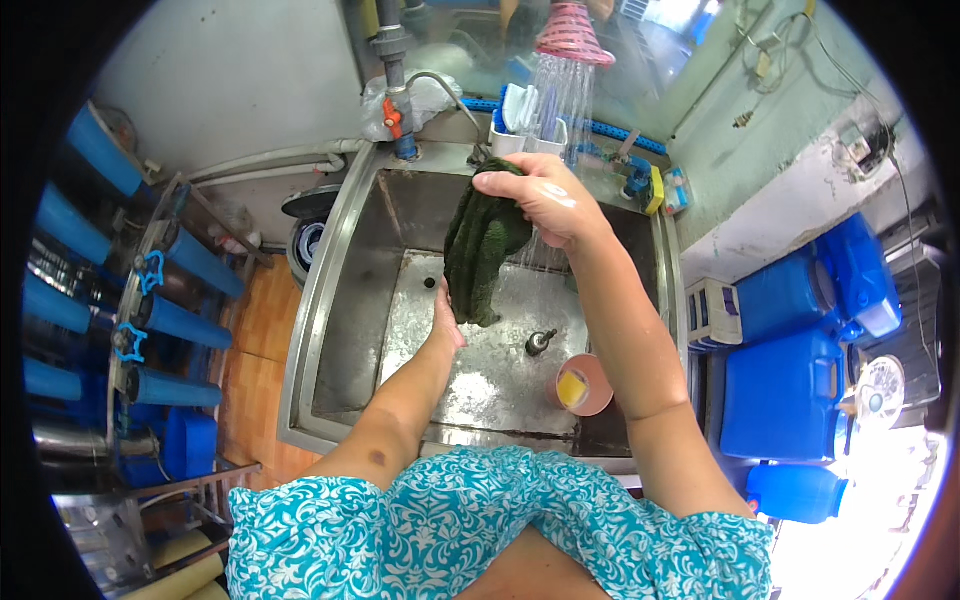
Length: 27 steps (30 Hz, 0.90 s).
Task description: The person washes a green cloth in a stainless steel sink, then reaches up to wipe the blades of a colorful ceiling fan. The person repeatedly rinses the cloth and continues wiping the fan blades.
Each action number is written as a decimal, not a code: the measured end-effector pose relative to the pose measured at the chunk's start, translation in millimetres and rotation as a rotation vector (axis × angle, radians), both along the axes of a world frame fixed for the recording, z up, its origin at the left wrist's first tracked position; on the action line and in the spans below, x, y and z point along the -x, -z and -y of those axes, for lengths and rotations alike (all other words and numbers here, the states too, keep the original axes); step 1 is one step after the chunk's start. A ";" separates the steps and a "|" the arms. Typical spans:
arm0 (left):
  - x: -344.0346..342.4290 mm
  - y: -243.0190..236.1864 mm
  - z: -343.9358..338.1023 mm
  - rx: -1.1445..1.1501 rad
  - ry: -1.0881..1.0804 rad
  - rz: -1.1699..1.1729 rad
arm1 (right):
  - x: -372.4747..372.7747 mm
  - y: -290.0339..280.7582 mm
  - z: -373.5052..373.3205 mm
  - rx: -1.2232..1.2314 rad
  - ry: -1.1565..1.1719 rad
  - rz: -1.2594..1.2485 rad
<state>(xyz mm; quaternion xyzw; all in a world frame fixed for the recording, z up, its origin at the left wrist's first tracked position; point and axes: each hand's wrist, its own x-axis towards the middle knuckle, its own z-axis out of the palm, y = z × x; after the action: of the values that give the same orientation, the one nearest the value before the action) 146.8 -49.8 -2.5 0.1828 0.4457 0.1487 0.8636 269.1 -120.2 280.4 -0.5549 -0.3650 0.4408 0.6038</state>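
Observation:
Over the metal sink (405, 350) hangs a dark green cloth (478, 250), thick and bunched in folds. At its upper end my right hand (548, 198) is closed on it, thumb in front, with a patch of white suds on the back of the hand. My left hand (447, 312) touches the cloth's lower left side; its fingers are hidden behind the fabric. Beyond my right hand, water streams from a pink shower-like spout (573, 38) into the sink.
In the sink stand a pink cup (596, 386) with a yellow sponge (572, 388) and a small dark metal fitting (540, 342). Brushes (518, 106) sit in a white holder behind. A pipe with an orange valve (391, 118) rises back left. Blue jugs (780, 395) stand right.

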 end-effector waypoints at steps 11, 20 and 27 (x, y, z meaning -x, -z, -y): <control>-54.7 -18.7 9.7 0.239 -0.089 0.532 | 54.4 154.0 -0.1 0.222 0.337 0.845; -69.9 -32.4 23.6 -0.323 0.012 -0.133 | -10.4 239.1 -13.9 0.372 0.644 0.918; -77.7 -96.5 26.9 -0.326 0.078 0.098 | -34.7 311.3 10.4 0.291 0.700 -0.498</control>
<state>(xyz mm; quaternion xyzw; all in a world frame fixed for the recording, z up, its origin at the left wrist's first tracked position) 224.5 -76.7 94.1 0.3302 0.3655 0.1942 0.8483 303.8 -130.5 -30.9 -0.6012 0.0669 0.3768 0.7015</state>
